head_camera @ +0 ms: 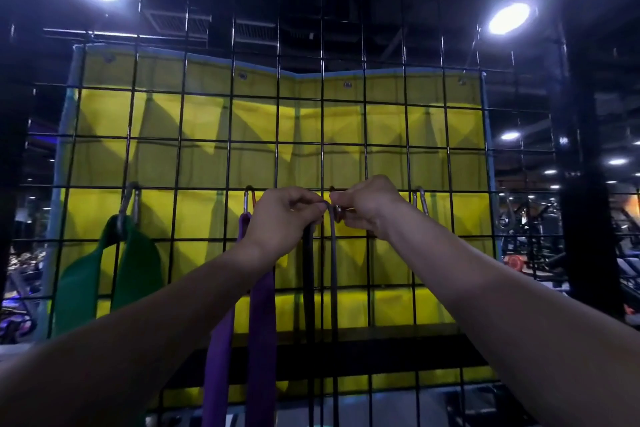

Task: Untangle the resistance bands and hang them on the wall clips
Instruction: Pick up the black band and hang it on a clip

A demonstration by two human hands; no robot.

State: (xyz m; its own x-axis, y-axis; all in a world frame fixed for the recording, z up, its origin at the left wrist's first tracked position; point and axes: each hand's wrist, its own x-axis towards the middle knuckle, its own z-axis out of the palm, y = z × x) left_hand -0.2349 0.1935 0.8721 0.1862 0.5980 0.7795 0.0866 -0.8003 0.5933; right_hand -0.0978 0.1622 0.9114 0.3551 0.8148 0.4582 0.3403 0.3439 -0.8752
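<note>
A thin black band (308, 274) hangs down the wire grid (446, 163) at the centre. My left hand (282, 218) pinches its top loop, and my right hand (367, 206) grips a metal clip (337, 213) right beside it; the two hands almost touch. A purple band (261, 322) hangs from a clip (248, 198) just left of my left hand. Further left, a wide green band (135, 263) hangs from its own clip (129, 201).
Two bare clips hang on the grid to the right, one (420, 199) beside my right wrist and one (504, 215) further out. A yellow sheet (207, 121) covers the back of the grid. Gym equipment (519, 260) stands behind at the right.
</note>
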